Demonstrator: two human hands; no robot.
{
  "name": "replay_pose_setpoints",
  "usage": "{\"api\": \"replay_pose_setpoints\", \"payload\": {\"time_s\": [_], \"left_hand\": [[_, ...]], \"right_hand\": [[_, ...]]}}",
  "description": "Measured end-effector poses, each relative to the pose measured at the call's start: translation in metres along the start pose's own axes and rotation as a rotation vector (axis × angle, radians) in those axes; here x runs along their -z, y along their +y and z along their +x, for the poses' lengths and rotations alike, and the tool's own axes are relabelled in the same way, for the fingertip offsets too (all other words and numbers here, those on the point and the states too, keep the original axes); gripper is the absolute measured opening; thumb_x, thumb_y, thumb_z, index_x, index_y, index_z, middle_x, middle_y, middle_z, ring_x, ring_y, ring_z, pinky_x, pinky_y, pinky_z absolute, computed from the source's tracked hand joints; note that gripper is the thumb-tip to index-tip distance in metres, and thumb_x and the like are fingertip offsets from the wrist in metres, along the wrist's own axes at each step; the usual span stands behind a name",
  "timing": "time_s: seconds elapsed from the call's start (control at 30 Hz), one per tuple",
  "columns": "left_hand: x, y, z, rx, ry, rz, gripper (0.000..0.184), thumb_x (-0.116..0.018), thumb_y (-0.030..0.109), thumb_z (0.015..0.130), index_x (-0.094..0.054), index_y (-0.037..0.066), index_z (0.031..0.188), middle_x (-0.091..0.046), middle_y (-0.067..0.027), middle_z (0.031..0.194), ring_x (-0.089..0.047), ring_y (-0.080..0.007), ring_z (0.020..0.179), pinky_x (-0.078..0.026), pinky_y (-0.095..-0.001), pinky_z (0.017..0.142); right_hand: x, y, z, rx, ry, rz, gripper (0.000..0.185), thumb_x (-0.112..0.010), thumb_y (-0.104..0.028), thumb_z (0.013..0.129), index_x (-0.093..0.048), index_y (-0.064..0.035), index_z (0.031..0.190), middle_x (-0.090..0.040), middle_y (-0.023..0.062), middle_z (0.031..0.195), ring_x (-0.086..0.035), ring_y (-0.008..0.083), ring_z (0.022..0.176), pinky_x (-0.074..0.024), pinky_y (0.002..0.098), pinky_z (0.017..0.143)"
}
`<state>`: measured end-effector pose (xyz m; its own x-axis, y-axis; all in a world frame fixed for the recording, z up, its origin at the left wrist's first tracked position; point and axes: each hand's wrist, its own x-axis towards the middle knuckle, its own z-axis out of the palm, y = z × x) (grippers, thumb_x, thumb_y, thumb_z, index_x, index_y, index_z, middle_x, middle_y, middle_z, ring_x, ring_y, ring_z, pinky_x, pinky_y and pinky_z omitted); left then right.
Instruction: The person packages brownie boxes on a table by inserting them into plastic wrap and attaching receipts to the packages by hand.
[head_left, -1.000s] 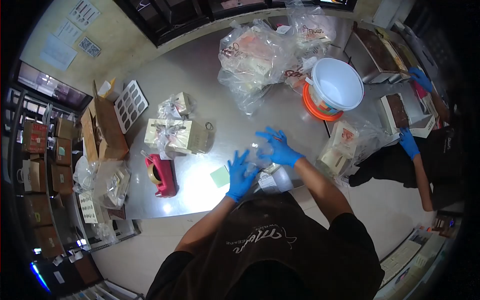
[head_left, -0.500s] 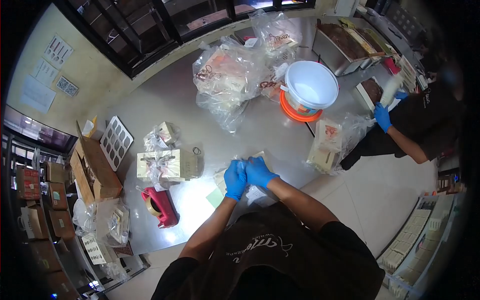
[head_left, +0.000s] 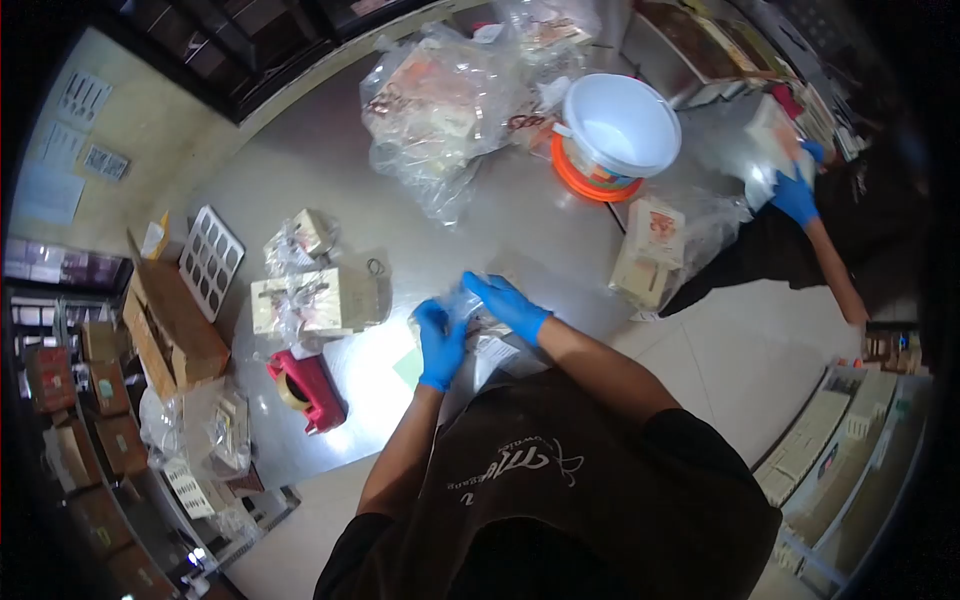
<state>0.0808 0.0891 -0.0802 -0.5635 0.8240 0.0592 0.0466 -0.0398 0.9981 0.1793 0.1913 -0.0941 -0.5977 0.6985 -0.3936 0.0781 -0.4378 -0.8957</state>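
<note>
Harsh glare on metal tabletop (head_left: pixel 370 418); edges bowed, dark (co-worker's hand (head_left: pixel 795 198) blurred).

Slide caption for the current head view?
Blue-gloved left hand and right hand handling clear plastic near a red tape dispenser.

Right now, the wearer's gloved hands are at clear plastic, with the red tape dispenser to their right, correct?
Wrong side: the head view shows the red tape dispenser to the left of the wearer's gloved hands, which are indeed at clear plastic.
</note>
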Motion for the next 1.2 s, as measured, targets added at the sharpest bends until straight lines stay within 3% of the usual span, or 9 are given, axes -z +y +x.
{"api": "replay_pose_setpoints", "payload": {"time_s": [0.13, 0.2, 0.4, 0.53, 0.63, 0.77, 0.9, 1.1, 1.2], "left_hand": [[0.034, -0.015, 0.028, 0.316, -0.283, -0.046, 0.019, -0.062, 0.001, 0.084, -0.052, 0.001, 0.099, -0.058, -0.0055, 0.094, -0.058, -0.0154, 0.087, -0.048, -0.0302, 0.081], [0.031, -0.019, 0.032, 0.268, -0.372, -0.023, 0.014, -0.056, -0.001, 0.087, -0.052, 0.001, 0.100, -0.058, -0.0052, 0.093, -0.057, -0.0123, 0.084, -0.049, -0.0274, 0.079], [0.036, -0.012, 0.049, 0.559, -0.339, -0.292, 0.033, -0.053, -0.002, 0.089, -0.055, 0.000, 0.121, -0.063, -0.0076, 0.108, -0.059, -0.0123, 0.096, -0.049, -0.0278, 0.085], [0.045, -0.025, 0.059, 0.361, -0.575, 0.034, 0.025, -0.054, 0.006, 0.090, -0.064, 0.001, 0.112, -0.067, -0.0094, 0.106, -0.062, -0.0153, 0.096, -0.049, -0.0290, 0.087], [0.052, -0.037, 0.067, 0.341, -0.498, 0.167, 0.023, -0.055, 0.007, 0.090, -0.065, 0.000, 0.109, -0.068, -0.0102, 0.104, -0.063, -0.0158, 0.094, -0.050, -0.0284, 0.086], [0.059, -0.038, 0.077, -0.016, -0.592, 0.350, 0.020, -0.055, 0.011, 0.090, -0.067, 0.000, 0.102, -0.067, -0.0139, 0.092, -0.063, -0.0204, 0.081, -0.050, -0.0312, 0.078], [0.060, -0.029, 0.085, 0.154, -0.628, 0.381, 0.020, -0.057, 0.013, 0.089, -0.065, -0.001, 0.101, -0.065, -0.0147, 0.088, -0.061, -0.0225, 0.080, -0.049, -0.0331, 0.078], [0.068, -0.054, 0.085, 0.265, -0.476, 0.260, 0.018, -0.058, 0.015, 0.085, -0.067, 0.000, 0.087, -0.064, -0.0138, 0.075, -0.056, -0.0197, 0.065, -0.047, -0.0322, 0.066], [0.070, -0.055, 0.091, 0.350, -0.515, 0.466, 0.024, -0.058, 0.018, 0.082, -0.067, -0.003, 0.089, -0.065, -0.0174, 0.081, -0.058, -0.0208, 0.067, -0.048, -0.0317, 0.067]], "right_hand": [[0.028, -0.035, -0.012, 0.320, -0.463, -0.827, 0.042, -0.051, -0.044, 0.091, -0.062, -0.0041, 0.092, -0.060, 0.0144, 0.091, -0.056, 0.0319, 0.092, -0.0412, 0.0427, 0.080], [0.029, -0.050, -0.020, 0.938, -0.208, -1.359, 0.015, -0.061, -0.026, 0.084, -0.066, -0.0155, 0.093, -0.053, 0.0055, 0.075, -0.053, 0.0250, 0.078, -0.0407, 0.0359, 0.073], [0.011, -0.002, -0.007, 0.938, 0.124, -1.285, 0.008, -0.060, -0.023, 0.082, -0.060, -0.0161, 0.086, -0.054, 0.0060, 0.079, -0.054, 0.0267, 0.082, -0.0402, 0.0427, 0.071], [-0.006, 0.005, 0.000, 0.997, 0.142, -1.229, 0.007, -0.060, -0.019, 0.082, -0.060, -0.0150, 0.087, -0.057, 0.0078, 0.082, -0.054, 0.0276, 0.083, -0.0407, 0.0419, 0.073], [0.000, -0.011, 0.004, 0.562, 0.058, -1.080, 0.007, -0.059, -0.015, 0.082, -0.061, -0.0147, 0.089, -0.059, 0.0088, 0.084, -0.056, 0.0285, 0.082, -0.0414, 0.0422, 0.075], [0.016, -0.013, -0.003, 0.943, -0.093, -1.259, 0.020, -0.060, -0.014, 0.080, -0.062, -0.0132, 0.100, -0.061, 0.0089, 0.103, -0.059, 0.0272, 0.089, -0.0399, 0.0455, 0.088], [0.022, 0.007, -0.009, 1.075, 0.027, -1.243, 0.035, -0.062, -0.011, 0.077, -0.062, -0.0143, 0.112, -0.056, 0.0086, 0.129, -0.059, 0.0238, 0.104, -0.0282, 0.0531, 0.107], [0.022, 0.010, -0.017, 1.041, 0.032, -1.246, 0.038, -0.064, -0.012, 0.078, -0.062, -0.0173, 0.116, -0.052, 0.0085, 0.134, -0.055, 0.0229, 0.115, -0.0179, 0.0568, 0.112], [0.025, 0.003, -0.021, 1.088, 0.121, -1.361, 0.041, -0.065, -0.015, 0.080, -0.060, -0.0193, 0.120, -0.053, 0.0067, 0.133, -0.056, 0.0231, 0.113, -0.0226, 0.0579, 0.109]]}}
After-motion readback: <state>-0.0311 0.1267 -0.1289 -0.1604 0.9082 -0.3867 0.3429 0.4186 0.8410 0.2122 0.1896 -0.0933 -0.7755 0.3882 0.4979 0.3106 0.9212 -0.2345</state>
